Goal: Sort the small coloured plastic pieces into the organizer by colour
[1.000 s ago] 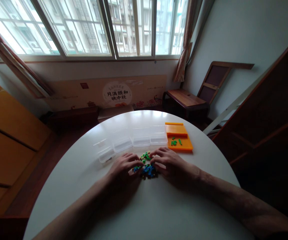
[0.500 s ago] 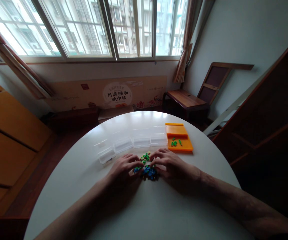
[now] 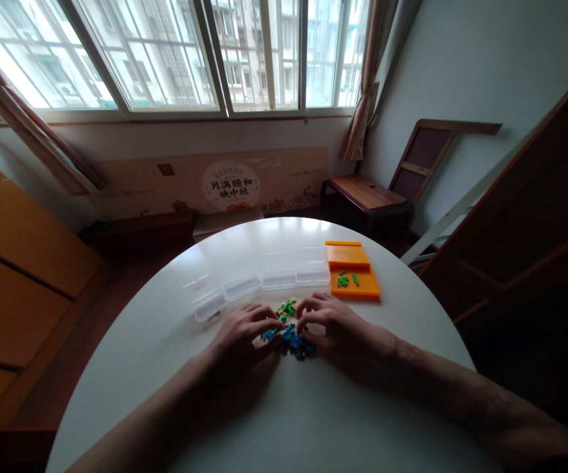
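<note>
A small pile of tiny building bricks lies on the white round table (image 3: 244, 420). Blue bricks (image 3: 294, 339) mixed with dark ones are at its near side, and green and yellowish bricks (image 3: 286, 309) sit just beyond. My left hand (image 3: 247, 328) curves around the pile's left side, thumb and fingers apart, fingertips touching or nearly touching the bricks. From the right, my right hand (image 3: 336, 322) reaches in with bent, parted fingers at the blue bricks. No brick shows clearly held in either hand; the fingertips are partly hidden among the pieces.
Beyond the hands stand several clear plastic boxes (image 3: 279, 277) in a curved row, lids raised. To their right is an orange tray (image 3: 357, 292) with a few green bricks (image 3: 343, 281) in it. A wooden chair (image 3: 370, 192) stands behind the table, near the window.
Some blue and dark bricks at the near side of the pile have spread slightly to the right. Both hands stay almost in place, with small finger movements.
</note>
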The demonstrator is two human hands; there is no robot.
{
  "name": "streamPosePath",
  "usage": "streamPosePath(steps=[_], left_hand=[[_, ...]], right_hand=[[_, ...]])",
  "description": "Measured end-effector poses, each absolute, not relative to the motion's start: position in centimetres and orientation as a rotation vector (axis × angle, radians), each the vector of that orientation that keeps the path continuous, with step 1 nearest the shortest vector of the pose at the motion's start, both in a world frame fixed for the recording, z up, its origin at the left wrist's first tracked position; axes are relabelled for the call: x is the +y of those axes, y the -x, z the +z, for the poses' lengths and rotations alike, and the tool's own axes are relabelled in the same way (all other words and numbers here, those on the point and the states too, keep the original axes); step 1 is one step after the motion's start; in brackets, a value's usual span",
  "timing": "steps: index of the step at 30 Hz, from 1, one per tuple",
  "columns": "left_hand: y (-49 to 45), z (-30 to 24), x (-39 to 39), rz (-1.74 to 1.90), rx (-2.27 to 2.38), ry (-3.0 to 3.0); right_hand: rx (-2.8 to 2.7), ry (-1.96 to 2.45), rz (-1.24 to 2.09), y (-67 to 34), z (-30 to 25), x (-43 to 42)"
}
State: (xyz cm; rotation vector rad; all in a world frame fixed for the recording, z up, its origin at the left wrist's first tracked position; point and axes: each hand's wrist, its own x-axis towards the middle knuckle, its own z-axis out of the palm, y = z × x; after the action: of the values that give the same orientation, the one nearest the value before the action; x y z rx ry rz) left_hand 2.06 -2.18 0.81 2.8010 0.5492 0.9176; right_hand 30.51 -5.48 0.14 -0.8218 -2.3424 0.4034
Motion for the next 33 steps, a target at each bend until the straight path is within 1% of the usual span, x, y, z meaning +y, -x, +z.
streamPosePath(steps=[7,11,15,20,25,30,33], left_hand=[[-2.4,0.5,-2.5,0.913,0.501,-2.805],[-2.5,0.1,-2.5,0.92,0.513,-2.801],[-2.7,0.0,-2.6,0.889,0.529,-2.824],[-2.9,0.2,-2.7,0.867,0.565,-2.828],[-2.9,0.2,-2.6,0.866,0.561,-2.824],[-2.9,0.1,-2.5,0.834,0.587,-2.812],[-2.9,0.2,-2.6,0.853,0.593,-2.808]], right_hand=[[-2.377,0.797,0.277,-30.5,-0.6,-5.0],[-2.302,0.812,0.311,-31.0,0.5,-4.8],[-2.187,0.951,0.292,-33.0,1.5,-4.0],[-2.181,1.088,0.227,-36.6,2.3,-2.7],[-2.238,1.258,0.073,-39.3,2.0,-1.5],[-2.248,1.389,-0.039,-39.8,1.9,-1.4],[-2.273,1.268,0.063,-39.1,2.7,-2.1]])
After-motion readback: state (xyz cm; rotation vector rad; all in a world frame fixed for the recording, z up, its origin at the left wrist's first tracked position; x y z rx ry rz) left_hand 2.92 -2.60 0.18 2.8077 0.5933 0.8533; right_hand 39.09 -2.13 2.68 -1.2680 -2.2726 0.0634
